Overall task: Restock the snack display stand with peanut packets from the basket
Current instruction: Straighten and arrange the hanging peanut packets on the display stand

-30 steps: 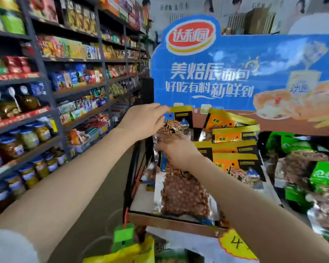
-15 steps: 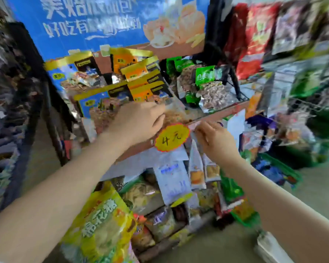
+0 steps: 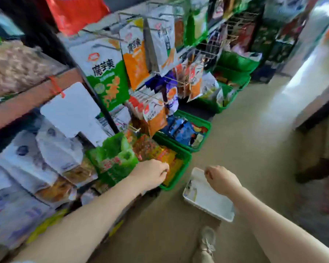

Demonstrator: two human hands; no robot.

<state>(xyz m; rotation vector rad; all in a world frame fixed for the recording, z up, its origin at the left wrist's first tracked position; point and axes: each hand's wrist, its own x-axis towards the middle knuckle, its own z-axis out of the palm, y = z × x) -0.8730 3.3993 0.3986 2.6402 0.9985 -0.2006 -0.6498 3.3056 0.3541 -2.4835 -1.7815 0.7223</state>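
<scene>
The snack display stand (image 3: 32, 95) fills the left of the view, its brown shelf edge running from nine o'clock up toward eleven, with blurred peanut packets (image 3: 13, 67) lying on it at about ten o'clock; beside it a wire rack (image 3: 160, 54) of hanging snack bags stands at twelve o'clock; green baskets (image 3: 180, 166) of mixed packets sit on the floor from centre toward one o'clock; a white basket (image 3: 207, 202) rests on the floor at five o'clock from centre, with little visible inside it through the blur; the left hand (image 3: 150, 173) reaches over the rim of the nearest green basket, fingers curled, and whether it grips anything cannot be told; the right hand (image 3: 221, 179) hovers over the white basket's far end, fingers curled in with nothing visibly held; the peanut packets on the shelf lie well apart from both hands, up at ten o'clock; a shoe (image 3: 207, 240) shows at six o'clock
</scene>
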